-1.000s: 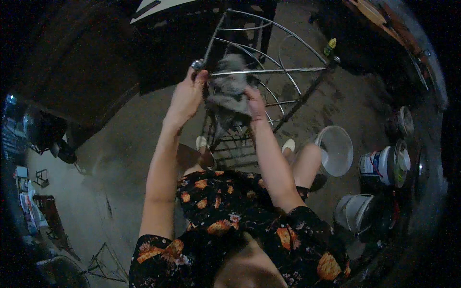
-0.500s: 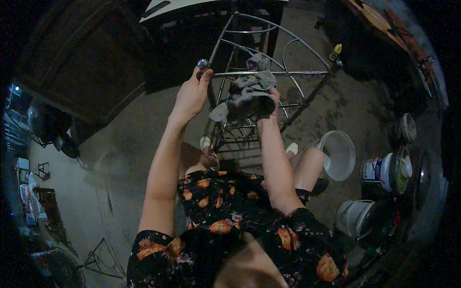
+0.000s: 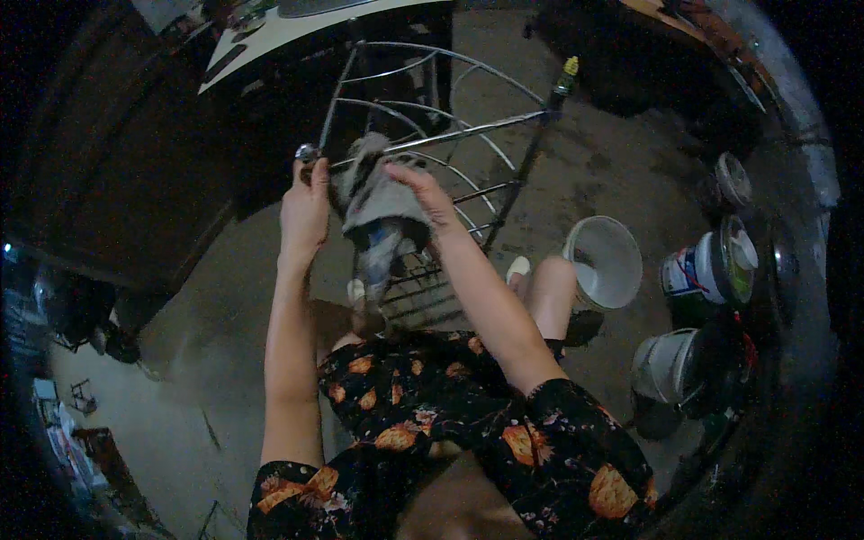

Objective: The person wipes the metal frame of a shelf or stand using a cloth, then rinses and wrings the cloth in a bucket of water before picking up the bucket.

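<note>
A metal rack of shiny tubes with curved bars stands before me. My left hand is closed round its near left corner, just below a round silver knob. A grey, dirty cloth is draped over the rack's front bar, close to my left hand. My right hand grips the cloth against the bar, with some fingers hidden by it. The cloth's lower end hangs down, blurred by motion.
An open white bucket stands right of my knee. Farther right are a labelled bucket and a grey-white pail. A yellow-topped bottle shows by the rack's far right corner. A white-topped table is behind.
My right hand has slid the cloth leftward along the bar, nearer my left hand. The left hand keeps its hold at the corner. The whole view has shifted somewhat.
</note>
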A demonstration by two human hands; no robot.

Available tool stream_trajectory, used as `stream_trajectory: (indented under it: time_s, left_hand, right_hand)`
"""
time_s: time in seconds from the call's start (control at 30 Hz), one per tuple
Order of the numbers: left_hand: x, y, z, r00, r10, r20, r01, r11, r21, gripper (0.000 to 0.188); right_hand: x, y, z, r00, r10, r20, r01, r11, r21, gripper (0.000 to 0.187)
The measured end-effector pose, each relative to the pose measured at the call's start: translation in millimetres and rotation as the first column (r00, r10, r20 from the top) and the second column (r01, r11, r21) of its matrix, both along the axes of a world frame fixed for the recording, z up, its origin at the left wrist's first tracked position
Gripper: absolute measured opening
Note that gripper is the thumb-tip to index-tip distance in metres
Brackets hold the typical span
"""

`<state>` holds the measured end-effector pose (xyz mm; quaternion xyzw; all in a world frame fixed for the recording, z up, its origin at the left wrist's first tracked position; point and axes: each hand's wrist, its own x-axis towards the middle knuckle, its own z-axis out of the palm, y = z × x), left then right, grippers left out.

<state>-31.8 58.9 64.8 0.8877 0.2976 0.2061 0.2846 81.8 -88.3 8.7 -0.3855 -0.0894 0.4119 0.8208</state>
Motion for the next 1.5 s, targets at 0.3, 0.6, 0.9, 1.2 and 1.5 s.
stream_trajectory:
  time_s: [0.3,0.6,0.9,1.2,1.5]
  left_hand:
    - [-1.8,3.4,5.9,0.965,-0.139,0.221,0.147,0.989,-0.019,0.038]
    - [2.2,7.4,10.5,0.953,-0.193,0.232,0.243,0.946,-0.213,0.037]
    - [-0.6,11.8,10.5,0.962,-0.234,0.142,0.248,0.965,-0.085,0.044]
    - [-0.6,15.4,48.4,0.956,-0.246,-0.16,0.244,0.969,-0.036,0.052]
    - [2.6,34.0,25.8,0.944,-0.33,-0.034,0.33,0.944,0.0,0.049]
  right_hand:
    - [114.2,-121.6,10.1,0.95,0.027,-0.312,0.206,0.694,0.69,0.025]
    - [55.1,-53.9,-3.0,0.727,-0.682,-0.076,0.681,0.731,-0.041,0.045]
    - [-4.5,43.3,-54.4,0.764,-0.437,0.475,0.536,0.84,-0.09,0.042]
    - [-28.0,52.0,-98.0,0.413,-0.098,0.906,0.289,0.957,-0.028,0.045]
    - [-17.1,52.7,-12.0,0.661,-0.041,0.749,0.048,0.999,0.012,0.04]
